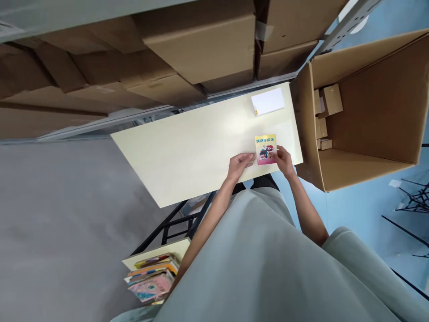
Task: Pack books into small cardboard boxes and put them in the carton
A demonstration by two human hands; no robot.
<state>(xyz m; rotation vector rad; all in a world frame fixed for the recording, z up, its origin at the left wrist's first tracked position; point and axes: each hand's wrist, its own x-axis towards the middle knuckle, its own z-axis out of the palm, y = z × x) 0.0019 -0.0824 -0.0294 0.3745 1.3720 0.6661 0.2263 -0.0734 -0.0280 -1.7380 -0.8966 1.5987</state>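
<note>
A small booklet (266, 145) with a yellow-to-pink cover, Chinese lettering and two cartoon figures is held upright to my view over the near right part of the pale table (187, 152). My right hand (284, 160) grips its right edge, the thumb lying on the cover. Just off the booklet's left edge is my left hand (240, 164), its fingers loosely bent and apart, holding nothing that I can see. Beyond the booklet, a white flat box or stack of paper (268, 102) lies by the table's far right corner.
A large open carton (375, 103) stands against the table's right end, with several small brown boxes (331, 99) inside. Shelving filled with cardboard boxes (208, 44) runs along the far side. At lower left, colourful books (152, 281) are piled on a pale surface.
</note>
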